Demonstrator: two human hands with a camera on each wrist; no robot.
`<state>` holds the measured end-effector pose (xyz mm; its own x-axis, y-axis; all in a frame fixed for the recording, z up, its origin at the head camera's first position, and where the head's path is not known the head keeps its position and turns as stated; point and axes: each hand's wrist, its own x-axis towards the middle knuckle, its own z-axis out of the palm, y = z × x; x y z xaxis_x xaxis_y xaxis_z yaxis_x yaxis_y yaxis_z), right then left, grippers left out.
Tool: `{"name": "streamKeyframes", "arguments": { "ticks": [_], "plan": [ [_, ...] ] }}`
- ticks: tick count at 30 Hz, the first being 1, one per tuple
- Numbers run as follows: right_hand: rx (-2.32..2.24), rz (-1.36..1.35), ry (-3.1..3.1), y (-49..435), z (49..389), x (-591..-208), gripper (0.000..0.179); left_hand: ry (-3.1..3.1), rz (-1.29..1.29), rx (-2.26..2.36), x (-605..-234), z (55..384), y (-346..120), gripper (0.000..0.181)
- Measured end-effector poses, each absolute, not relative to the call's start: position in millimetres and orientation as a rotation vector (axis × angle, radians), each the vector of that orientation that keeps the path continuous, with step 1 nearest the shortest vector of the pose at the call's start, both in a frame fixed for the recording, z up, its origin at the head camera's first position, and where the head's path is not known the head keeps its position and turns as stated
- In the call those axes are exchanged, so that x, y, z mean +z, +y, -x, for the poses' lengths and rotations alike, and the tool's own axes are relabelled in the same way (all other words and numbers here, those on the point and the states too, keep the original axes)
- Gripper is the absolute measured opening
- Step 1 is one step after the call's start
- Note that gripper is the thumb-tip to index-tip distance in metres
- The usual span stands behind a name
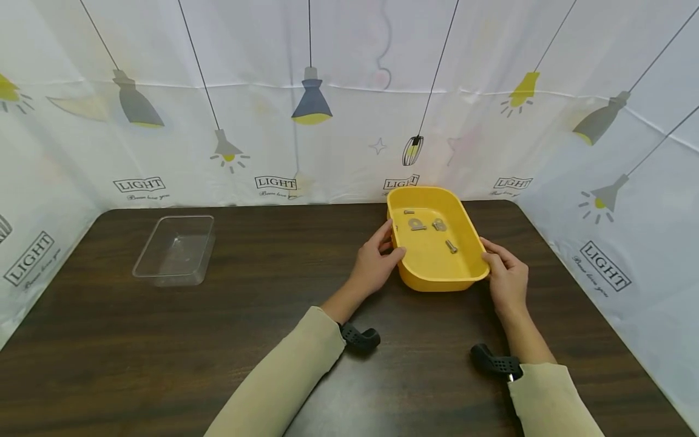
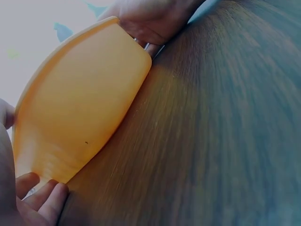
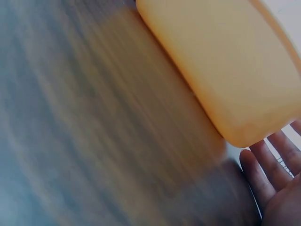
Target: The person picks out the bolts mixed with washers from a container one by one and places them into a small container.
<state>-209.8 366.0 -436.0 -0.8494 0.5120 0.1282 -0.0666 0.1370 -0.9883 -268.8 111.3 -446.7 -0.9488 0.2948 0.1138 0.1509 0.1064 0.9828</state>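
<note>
A yellow plastic tray with rounded corners is at the right back of the table, held between both hands. My left hand grips its left side, thumb at the rim and fingers along the outer wall. On the right side, my right hand holds the rim with its thumb, fingers outside. Inside lie a bolt, small screws and several flat washers. Both wrist views show the tray's outer wall close to the tabletop; whether its base touches everywhere, I cannot tell.
A clear plastic container stands at the left back of the dark wooden table. White curtains printed with lamps close off the back and sides. Each wrist wears a black strap mount.
</note>
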Motion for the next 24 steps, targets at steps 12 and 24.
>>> {"name": "streamKeyframes", "arguments": {
  "ticks": [12, 24],
  "plan": [
    [1.734, 0.410, -2.058, 351, 209, -436, 0.033, 2.275, -0.467, 1.971, -448, 267, 94, 0.069],
    [1.689, 0.410, -2.102, 335, 208, -437, 0.034, 2.246, -0.479, 2.011, -448, 263, 79, 0.067]
  ]
}}
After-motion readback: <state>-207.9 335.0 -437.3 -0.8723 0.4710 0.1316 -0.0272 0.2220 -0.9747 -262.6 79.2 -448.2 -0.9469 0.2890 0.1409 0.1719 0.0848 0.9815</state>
